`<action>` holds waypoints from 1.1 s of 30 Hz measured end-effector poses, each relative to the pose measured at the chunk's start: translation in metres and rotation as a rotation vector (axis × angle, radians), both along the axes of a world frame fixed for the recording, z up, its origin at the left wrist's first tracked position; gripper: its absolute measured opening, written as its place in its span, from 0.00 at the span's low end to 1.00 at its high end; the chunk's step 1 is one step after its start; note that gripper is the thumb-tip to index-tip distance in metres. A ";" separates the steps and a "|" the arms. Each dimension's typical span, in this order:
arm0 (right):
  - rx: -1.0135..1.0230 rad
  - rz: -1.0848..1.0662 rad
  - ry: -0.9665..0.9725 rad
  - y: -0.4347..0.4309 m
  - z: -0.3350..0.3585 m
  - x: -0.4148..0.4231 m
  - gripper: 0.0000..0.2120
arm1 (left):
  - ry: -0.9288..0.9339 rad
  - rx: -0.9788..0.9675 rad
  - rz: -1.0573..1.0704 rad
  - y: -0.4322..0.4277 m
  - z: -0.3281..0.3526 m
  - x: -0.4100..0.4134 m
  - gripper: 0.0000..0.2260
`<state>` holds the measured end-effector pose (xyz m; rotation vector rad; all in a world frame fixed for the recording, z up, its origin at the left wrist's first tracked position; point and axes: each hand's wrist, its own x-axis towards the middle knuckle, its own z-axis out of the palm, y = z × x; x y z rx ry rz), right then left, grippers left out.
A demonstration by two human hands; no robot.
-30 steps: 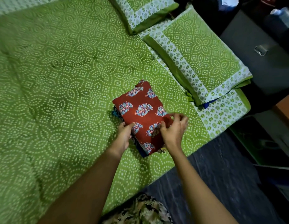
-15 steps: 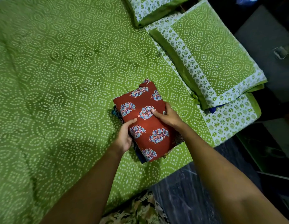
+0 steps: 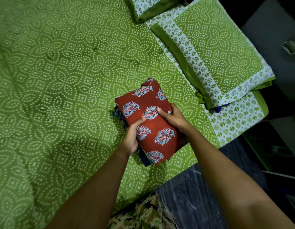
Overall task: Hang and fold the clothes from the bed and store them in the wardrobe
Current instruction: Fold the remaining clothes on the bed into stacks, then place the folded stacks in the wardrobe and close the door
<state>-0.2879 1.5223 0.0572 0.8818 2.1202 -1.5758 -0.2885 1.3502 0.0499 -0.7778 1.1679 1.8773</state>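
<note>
A folded red garment (image 3: pixel 148 100) with blue flower prints tops a small stack of folded clothes near the bed's front edge. A dark blue folded piece (image 3: pixel 118 114) shows under it on the left. My left hand (image 3: pixel 132 138) grips the stack's left side, thumb on top. My right hand (image 3: pixel 174 117) grips the right side, thumb on the red cloth and fingers curled under. The bed (image 3: pixel 61 80) wears a green sheet with white dotted patterns.
Two green pillows lie at the bed's head, a large pillow (image 3: pixel 216 52) to the right and a smaller pillow (image 3: pixel 150 7) above. Dark marbled floor (image 3: pixel 189 195) runs along the bed's edge. A dark cabinet (image 3: pixel 275 38) stands at the far right.
My right hand left the stack's near corner and took hold of its right side. My left thumb slid onto the top. The stack stays in place on the bed.
</note>
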 end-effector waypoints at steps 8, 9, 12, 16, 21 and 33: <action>-0.195 -0.139 0.066 0.011 0.023 0.009 0.16 | 0.082 0.274 0.015 0.007 0.015 0.005 0.30; -0.206 -0.143 0.080 0.014 0.027 0.010 0.15 | 0.078 0.299 0.016 0.008 0.016 0.006 0.33; -0.201 -0.186 0.099 0.018 0.047 0.018 0.18 | 0.075 0.291 0.014 0.010 0.025 0.006 0.27; -0.213 -0.310 0.139 0.017 0.080 0.033 0.17 | 0.122 0.233 -0.054 0.007 0.052 0.008 0.21; -0.392 -0.558 0.193 0.001 0.144 0.077 0.26 | 0.254 0.238 -0.234 -0.009 0.112 0.018 0.24; -0.674 -0.868 0.698 -0.099 0.288 0.265 0.30 | 0.459 0.295 -0.785 -0.044 0.287 0.105 0.09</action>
